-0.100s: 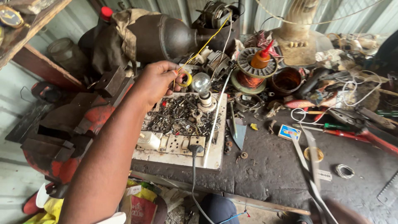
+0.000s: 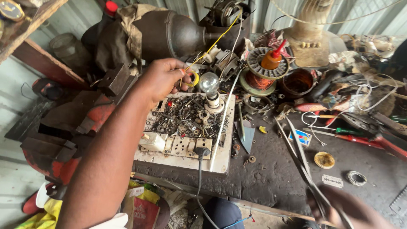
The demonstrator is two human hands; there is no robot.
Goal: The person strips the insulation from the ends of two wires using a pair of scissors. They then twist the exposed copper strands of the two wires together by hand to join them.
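In the head view, the left hand (image 2: 163, 80) sits at upper centre, fingers pinched together on a yellow wire (image 2: 212, 44) just left of the light bulb (image 2: 209, 82) standing on the white switchboard (image 2: 186, 159). At the lower right edge, the blurred right hand (image 2: 354, 212) is clamped on long metal scissors (image 2: 303, 165) that slant up over the dark workbench (image 2: 271, 169).

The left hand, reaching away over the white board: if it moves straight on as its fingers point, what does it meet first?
Probably the roll of yellow tape at the fingertips of the left hand, then the light bulb. Depth is hard to judge from one view.
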